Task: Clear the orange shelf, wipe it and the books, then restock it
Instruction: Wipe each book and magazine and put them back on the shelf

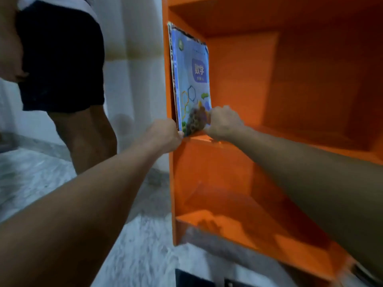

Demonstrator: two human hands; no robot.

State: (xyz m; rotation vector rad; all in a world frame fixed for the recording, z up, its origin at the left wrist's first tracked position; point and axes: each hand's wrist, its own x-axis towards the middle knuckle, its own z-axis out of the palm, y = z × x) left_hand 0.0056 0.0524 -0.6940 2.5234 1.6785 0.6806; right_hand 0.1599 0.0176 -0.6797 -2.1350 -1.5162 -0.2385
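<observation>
blue book (191,79) upright, pinched low between left hand (163,134) and right hand (223,123).

Blue books (189,79) stand upright against the left wall of the orange shelf (290,83)

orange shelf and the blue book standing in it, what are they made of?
The orange shelf: likely laminated board, smooth semi-gloss; flat panels, square edges, soft reflections. The blue book: paper, printed soft cover, probably slightly glossy; ragged top edge.
</observation>
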